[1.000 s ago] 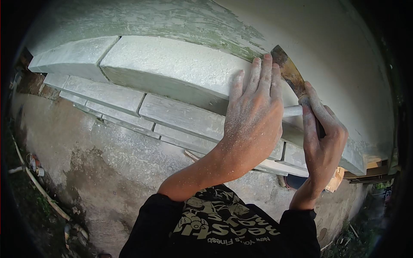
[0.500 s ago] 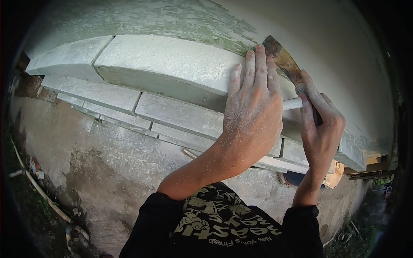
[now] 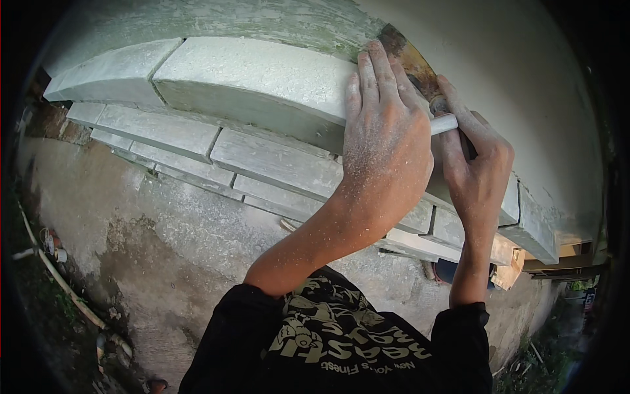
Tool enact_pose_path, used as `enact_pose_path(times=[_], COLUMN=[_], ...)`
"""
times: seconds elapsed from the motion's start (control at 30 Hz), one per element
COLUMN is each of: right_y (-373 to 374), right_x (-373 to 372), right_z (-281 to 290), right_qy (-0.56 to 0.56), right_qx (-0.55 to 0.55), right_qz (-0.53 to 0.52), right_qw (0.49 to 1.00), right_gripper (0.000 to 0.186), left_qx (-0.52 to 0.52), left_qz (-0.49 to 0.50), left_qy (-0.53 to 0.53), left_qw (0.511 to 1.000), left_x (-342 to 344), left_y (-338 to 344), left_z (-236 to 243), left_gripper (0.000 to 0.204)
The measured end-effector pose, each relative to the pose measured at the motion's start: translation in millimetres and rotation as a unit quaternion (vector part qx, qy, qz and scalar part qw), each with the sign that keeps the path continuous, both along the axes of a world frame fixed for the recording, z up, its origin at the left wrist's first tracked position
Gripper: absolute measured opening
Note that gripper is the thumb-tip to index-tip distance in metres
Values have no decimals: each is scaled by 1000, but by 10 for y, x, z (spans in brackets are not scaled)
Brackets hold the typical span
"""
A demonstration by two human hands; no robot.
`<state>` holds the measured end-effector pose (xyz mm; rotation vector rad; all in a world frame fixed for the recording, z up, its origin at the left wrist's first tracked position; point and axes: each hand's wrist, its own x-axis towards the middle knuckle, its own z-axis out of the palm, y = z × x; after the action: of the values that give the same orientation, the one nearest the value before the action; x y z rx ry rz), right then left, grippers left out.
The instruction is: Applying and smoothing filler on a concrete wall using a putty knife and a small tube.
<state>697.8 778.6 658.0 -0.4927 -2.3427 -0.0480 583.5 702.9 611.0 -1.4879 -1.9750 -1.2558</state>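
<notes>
My right hand (image 3: 482, 154) is closed round the dark handle of a putty knife (image 3: 420, 64), whose rust-stained blade lies against the wall above the ledge. Beside the blade is my left hand (image 3: 387, 131), dusted white, its fingers stretched forward and close together, fingertips at the blade's left edge. A short white rod, like a handle (image 3: 444, 124), juts from the thumb side of my left hand toward my right fingers. The rest of it is hidden beneath the palm. Green-grey streaks mark the wall (image 3: 282, 23) left of the blade.
Below the wall run stepped rows of pale grey blocks (image 3: 256, 75), with narrow dark gaps between them. A stained concrete floor (image 3: 190, 243) lies beneath. A long pale pole (image 3: 62, 282) rests at the left, and a torn brown piece of cardboard (image 3: 508, 269) shows at the right.
Both hands and the putty knife have shifted up and left along the wall. The whole view has also moved slightly. Each hand keeps its grip.
</notes>
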Motion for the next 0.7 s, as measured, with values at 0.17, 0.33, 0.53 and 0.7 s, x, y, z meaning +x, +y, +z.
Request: enact_pose_path(times=[0.17, 0.33, 0.53, 0.7], right_y=[-167, -489, -913, -1100], right_x=[12, 598, 1396, 2477], right_z=[43, -398, -2059, -4477], right_qy=[-11, 73, -7, -230], right_qx=[-34, -98, -319, -474], right_qz=[16, 83, -26, -236], right_qw=[999, 989, 947, 817], right_gripper=[45, 48, 39, 38], left_qx=[-58, 36, -126, -402], left_qz=[-18, -133, -25, 203], left_qy=[-4, -44, -313, -310], left_qw=[998, 989, 941, 837], left_x=[-124, -18, -372, -575], left_y=[-253, -1002, -1704, -2893], left_z=[25, -332, -2391, -5055], left_gripper=[70, 55, 47, 28])
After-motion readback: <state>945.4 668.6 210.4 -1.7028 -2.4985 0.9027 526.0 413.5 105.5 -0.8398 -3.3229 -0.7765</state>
